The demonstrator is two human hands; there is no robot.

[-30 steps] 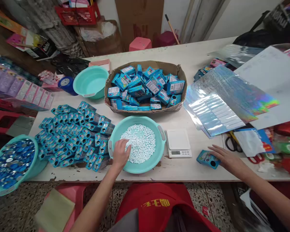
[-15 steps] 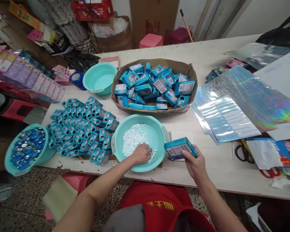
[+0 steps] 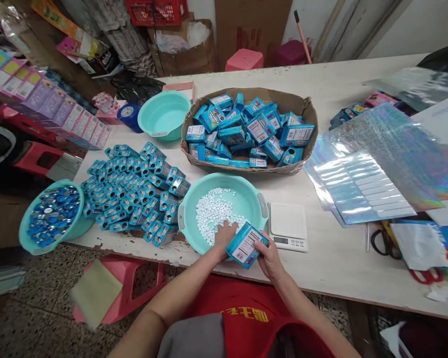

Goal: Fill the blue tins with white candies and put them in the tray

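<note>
In the head view, a small blue box is gripped by the right hand, whose fingers are curled round its lower right side; the box is held tilted over the near rim of a teal basin. The left hand is half closed, its fingertips laid among the white tablets on the basin floor, just left of the box and touching it. Whether tablets are pinched between the fingers cannot be told.

Three teal basins are seen. The one under the hands carries the white tablets, too many to be counted. A second basin, beyond the hands and to the left, is shown with nothing in it. A third basin, far to the left at the tabletop edge, is filled with blue and silver discs.

One cardboard tray beyond the hands is heaped with blue boxes. Between the left hand and the third basin, many more blue boxes are laid in rows; the number cannot be counted exactly.

One white scale is set just right of the hands. Shiny foil sheets are spread further right.
</note>
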